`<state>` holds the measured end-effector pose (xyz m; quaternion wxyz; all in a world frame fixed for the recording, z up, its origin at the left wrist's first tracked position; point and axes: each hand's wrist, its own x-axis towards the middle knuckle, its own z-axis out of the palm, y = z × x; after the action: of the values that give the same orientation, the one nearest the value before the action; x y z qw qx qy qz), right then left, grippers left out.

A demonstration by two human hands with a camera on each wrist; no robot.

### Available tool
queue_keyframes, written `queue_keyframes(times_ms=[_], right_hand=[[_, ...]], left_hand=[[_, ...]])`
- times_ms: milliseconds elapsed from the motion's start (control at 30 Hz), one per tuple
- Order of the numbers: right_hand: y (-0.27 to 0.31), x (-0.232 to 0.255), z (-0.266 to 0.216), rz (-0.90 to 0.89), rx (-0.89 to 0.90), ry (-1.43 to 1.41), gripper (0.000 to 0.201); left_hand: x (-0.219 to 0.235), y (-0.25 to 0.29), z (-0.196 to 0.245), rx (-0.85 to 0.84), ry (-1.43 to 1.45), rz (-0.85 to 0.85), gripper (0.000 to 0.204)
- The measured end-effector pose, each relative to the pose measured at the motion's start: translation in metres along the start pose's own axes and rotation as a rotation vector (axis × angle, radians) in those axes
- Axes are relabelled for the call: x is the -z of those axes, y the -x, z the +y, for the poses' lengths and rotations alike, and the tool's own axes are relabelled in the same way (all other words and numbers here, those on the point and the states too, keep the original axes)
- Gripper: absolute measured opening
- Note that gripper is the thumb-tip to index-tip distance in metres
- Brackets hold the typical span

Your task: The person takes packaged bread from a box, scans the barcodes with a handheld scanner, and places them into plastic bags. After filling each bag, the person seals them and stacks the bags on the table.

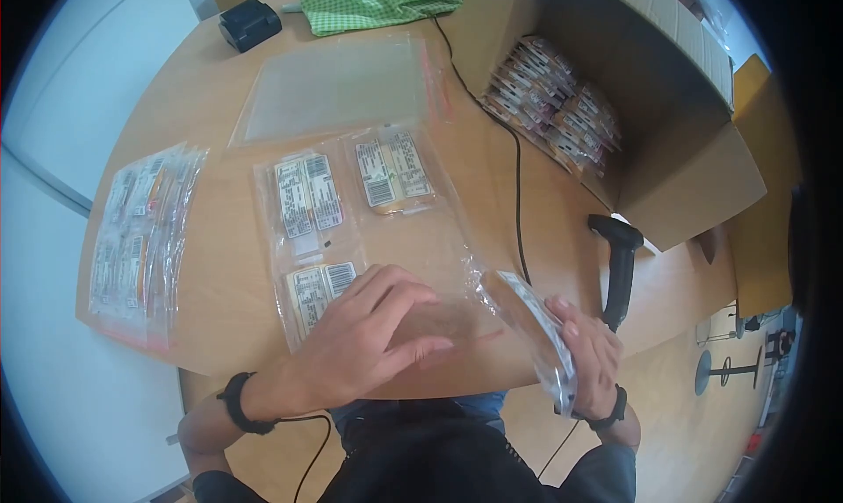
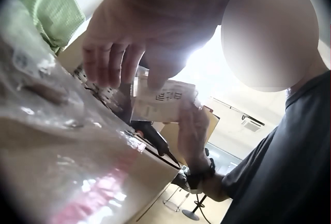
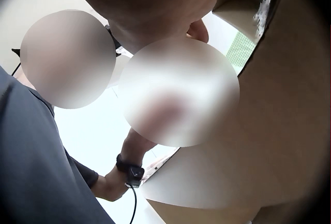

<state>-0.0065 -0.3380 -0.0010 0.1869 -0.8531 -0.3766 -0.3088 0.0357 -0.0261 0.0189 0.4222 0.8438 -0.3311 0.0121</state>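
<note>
In the head view, the right hand (image 1: 590,362) grips a clear-wrapped packet (image 1: 531,323) held on edge at the table's front right. The left hand (image 1: 351,341) hovers over a large clear bag (image 1: 421,266), its fingers bent loosely and holding nothing. Labelled packets lie in that bag: one (image 1: 307,196) at upper left, one (image 1: 393,171) at upper right, and one (image 1: 320,292) partly behind the left hand. The left wrist view shows the packet (image 2: 163,99) upright in the right hand (image 2: 192,136), beyond the left hand's fingers.
Filled bags (image 1: 140,240) are stacked at the left. Flat clear bags (image 1: 338,86) lie at the back, near a green checked cloth (image 1: 378,3) and black device (image 1: 250,25). A cardboard box (image 1: 694,187) with packets (image 1: 558,104), a scanner (image 1: 620,266) and a cable (image 1: 518,187) are at the right.
</note>
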Motion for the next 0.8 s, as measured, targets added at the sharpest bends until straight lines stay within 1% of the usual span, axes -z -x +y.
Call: queue_keyframes(times_ms=[33, 67, 100, 133, 167, 200, 267, 300, 333, 367, 433, 467, 533, 667, 733, 800], right_hand=[[0.001, 0.003, 0.000, 0.005, 0.034, -0.020, 0.042], [-0.001, 0.004, -0.002, -0.002, 0.057, -0.029, 0.046], [-0.002, 0.005, -0.003, -0.005, 0.055, -0.026, 0.046], [-0.003, 0.006, -0.005, -0.036, 0.113, -0.057, 0.045], [-0.004, 0.006, -0.007, -0.066, 0.172, -0.086, 0.044], [-0.002, 0.000, -0.010, -0.037, 0.196, -0.056, 0.041], [-0.004, 0.000, -0.012, -0.052, 0.228, -0.092, 0.044], [-0.005, 0.000, -0.012, -0.067, 0.262, -0.132, 0.048], [-0.004, 0.001, -0.011, -0.060, 0.242, -0.154, 0.049], [-0.004, -0.001, -0.012, -0.060, 0.243, -0.160, 0.049], [-0.006, -0.003, -0.011, 0.025, 0.142, -0.140, 0.040], [-0.005, -0.001, -0.009, 0.012, 0.143, -0.161, 0.039], [-0.007, -0.002, -0.009, 0.021, 0.158, -0.160, 0.038], [-0.004, -0.003, -0.008, 0.035, 0.152, -0.157, 0.037], [-0.001, -0.006, -0.007, 0.051, 0.140, -0.160, 0.036], [0.002, -0.007, -0.007, 0.065, 0.125, -0.161, 0.036]], left_hand=[[0.001, -0.001, -0.001, 0.063, -0.032, -0.087, 0.032], [-0.002, 0.000, -0.007, 0.062, -0.029, -0.088, 0.032], [-0.008, 0.000, -0.016, 0.015, -0.105, -0.133, 0.034], [-0.012, 0.000, -0.023, -0.034, -0.181, -0.178, 0.036], [-0.013, -0.001, -0.027, -0.039, -0.180, -0.181, 0.036], [-0.014, -0.001, -0.030, -0.026, -0.173, -0.208, 0.035], [-0.015, -0.002, -0.028, -0.010, -0.169, -0.233, 0.034], [-0.016, -0.003, -0.023, -0.036, -0.178, -0.168, 0.033], [-0.017, -0.003, -0.019, -0.061, -0.187, -0.105, 0.031], [-0.018, -0.001, -0.020, -0.055, -0.188, -0.106, 0.031], [-0.021, 0.000, -0.023, -0.052, -0.205, -0.158, 0.019], [-0.020, 0.000, -0.024, -0.053, -0.209, -0.156, 0.019], [-0.016, -0.003, -0.026, -0.037, -0.177, -0.210, 0.027], [-0.012, -0.007, -0.026, -0.062, -0.148, -0.227, 0.023], [-0.013, -0.006, -0.027, -0.020, -0.090, -0.187, 0.021], [-0.012, -0.005, -0.027, -0.019, -0.076, -0.174, 0.019]])
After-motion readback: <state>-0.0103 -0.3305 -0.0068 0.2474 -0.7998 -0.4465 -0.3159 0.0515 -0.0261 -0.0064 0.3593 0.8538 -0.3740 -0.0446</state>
